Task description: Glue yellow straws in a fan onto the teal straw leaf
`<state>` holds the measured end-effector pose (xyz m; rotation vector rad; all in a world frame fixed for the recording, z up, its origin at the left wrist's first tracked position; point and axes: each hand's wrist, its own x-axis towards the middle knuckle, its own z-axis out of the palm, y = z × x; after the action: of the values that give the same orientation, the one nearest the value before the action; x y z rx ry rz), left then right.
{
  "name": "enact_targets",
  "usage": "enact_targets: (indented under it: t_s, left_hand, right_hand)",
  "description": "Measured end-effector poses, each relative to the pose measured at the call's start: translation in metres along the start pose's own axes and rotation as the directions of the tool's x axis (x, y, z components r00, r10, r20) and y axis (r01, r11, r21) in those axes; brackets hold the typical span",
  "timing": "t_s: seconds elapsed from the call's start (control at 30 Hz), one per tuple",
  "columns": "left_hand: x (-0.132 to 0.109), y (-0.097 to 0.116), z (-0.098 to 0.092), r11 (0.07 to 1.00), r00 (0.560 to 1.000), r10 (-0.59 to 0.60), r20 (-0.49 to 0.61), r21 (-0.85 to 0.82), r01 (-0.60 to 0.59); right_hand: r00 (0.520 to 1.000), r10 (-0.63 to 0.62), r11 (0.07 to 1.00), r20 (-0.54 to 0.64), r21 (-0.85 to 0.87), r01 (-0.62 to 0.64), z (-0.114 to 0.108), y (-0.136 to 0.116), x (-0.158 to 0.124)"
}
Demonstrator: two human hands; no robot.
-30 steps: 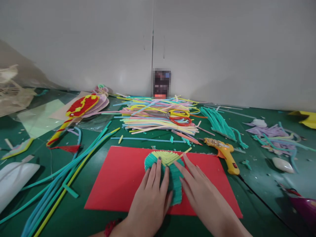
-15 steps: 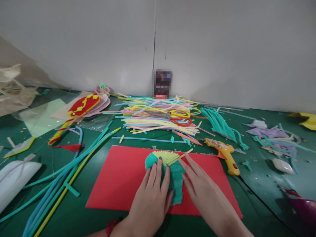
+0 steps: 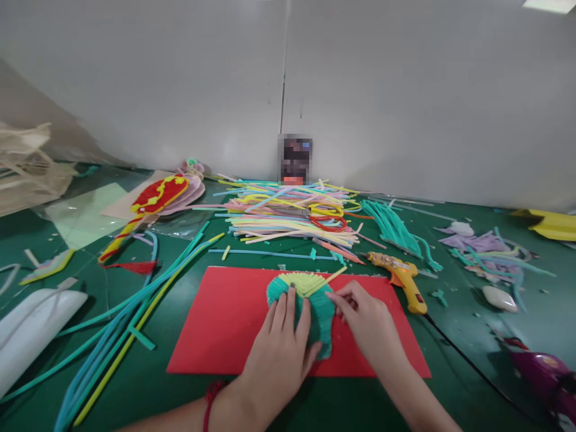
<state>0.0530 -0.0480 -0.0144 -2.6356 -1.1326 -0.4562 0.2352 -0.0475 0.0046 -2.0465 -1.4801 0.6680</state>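
Teal fuzzy stems packed side by side make up the piece (image 3: 318, 321) under the left hand (image 3: 281, 354), whose grip is open, the fingers spread and lying flat across it. At its right edge, the right hand (image 3: 371, 321) has thumb and fingers drawn in; whether that grip has closed on anything, I cannot tell. Pale yellow strips (image 3: 302, 284) fan in a V across the far end of the piece, and one strip end (image 3: 336, 275) juts out beyond it to the right. I judge the step in hand to be laying and pressing strips into place, so the next move would call for a steady left hand and careful right fingertips near that overhang. Beneath, the piece rests right of centre on a red sheet (image 3: 211, 336). Just right lies a yellow glue gun (image 3: 407, 288); farther off are a teal bundle (image 3: 389, 225) and a heap of coloured stems (image 3: 288, 222) with scissors (image 3: 330, 223) on top. Long stems (image 3: 130, 324) trail along the left of the green bench (image 3: 180, 390). As for containers, I make out only clear plastic (image 3: 177, 231) at far left, possibly a bag, its contents unclear.
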Motion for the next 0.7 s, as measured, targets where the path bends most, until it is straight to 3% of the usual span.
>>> enact_targets:
  t_s: [0.1, 0.23, 0.37, 0.53, 0.6, 0.7]
  left_hand:
    - [0.006, -0.005, 0.001, 0.998, 0.999, -0.032, 0.016, -0.049, 0.032]
    - [0.021, -0.022, 0.003, 0.988, 0.999, -0.045, 0.016, -0.147, 0.047]
    - [0.032, -0.035, 0.003, 0.948, 0.978, -0.209, 0.021, -0.24, 0.208]
    - [0.036, -0.044, 0.003, 0.838, 0.872, -0.482, 0.078, -0.25, 0.485]
    - [0.037, -0.047, 0.003, 0.812, 0.85, -0.516, 0.103, -0.256, 0.524]
    - [0.037, -0.051, 0.003, 0.816, 0.86, -0.497, 0.114, -0.278, 0.508]
  right_hand:
    - [0.998, 0.022, 0.995, 0.062, 0.096, -0.028, 0.006, 0.007, 0.01]
    - [0.999, 0.047, 0.989, 0.016, 0.141, -0.049, 0.006, 0.004, 0.019]
    - [0.995, 0.102, 0.995, 0.022, -0.011, -0.102, 0.002, -0.007, 0.025]
    - [0.99, 0.138, 0.982, 0.031, -0.133, -0.133, 0.002, -0.017, 0.03]
    - [0.989, 0.147, 0.972, -0.012, -0.185, -0.146, 0.005, -0.019, 0.029]
    - [0.983, 0.143, 0.951, -0.111, -0.259, -0.168, 0.01, -0.02, 0.025]
